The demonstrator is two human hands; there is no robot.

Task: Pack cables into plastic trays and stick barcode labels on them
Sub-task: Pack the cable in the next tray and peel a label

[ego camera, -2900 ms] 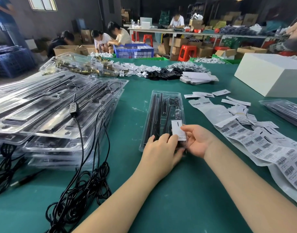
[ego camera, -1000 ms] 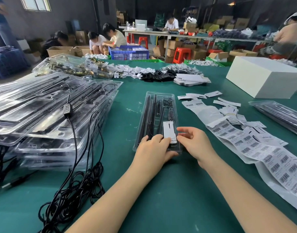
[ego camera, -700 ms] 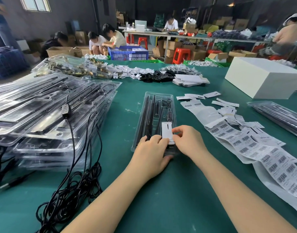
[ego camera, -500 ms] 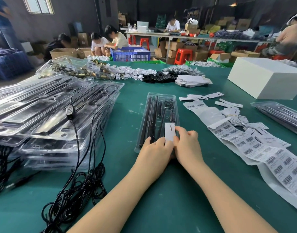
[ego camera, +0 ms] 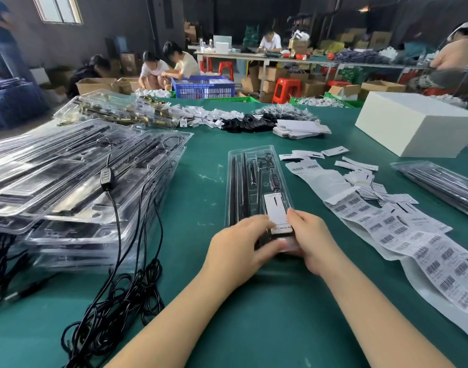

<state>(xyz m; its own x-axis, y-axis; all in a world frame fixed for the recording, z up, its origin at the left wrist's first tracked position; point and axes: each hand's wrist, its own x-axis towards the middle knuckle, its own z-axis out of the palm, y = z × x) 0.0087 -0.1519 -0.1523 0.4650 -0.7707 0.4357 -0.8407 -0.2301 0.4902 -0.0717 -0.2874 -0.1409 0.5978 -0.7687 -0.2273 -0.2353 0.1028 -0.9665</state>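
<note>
a clear plastic tray (ego camera: 255,187) is laid lengthwise on the green table (ego camera: 280,314), with black cables and rods seen through its lid. its near end is covered by both hands, while its far end points away from the person. a white label (ego camera: 276,209) is placed on the near right part of the tray, directly between the two hands. the left hand (ego camera: 238,247) is laid flat on the near left corner of the tray, its fingers stretched out and touching the left edge of the label; nothing is gripped by it, it is only pressed down. the right hand (ego camera: 311,239) is curved around the near right corner of the tray, with the fingertips touching the right edge of the label and the thumb tucked under the near end; the fingers are half closed on the tray's edge. a long strip of barcode labels (ego camera: 402,235) is spread on the table to the right of the right hand, near but apart from it. loose white tags (ego camera: 360,176) are scattered beyond the strip. a stack of filled trays (ego camera: 76,192) is seen well to the left, with a bundle of loose black cables (ego camera: 113,309) hanging from it to the table. a white box (ego camera: 418,123) stands at the far right.
</note>
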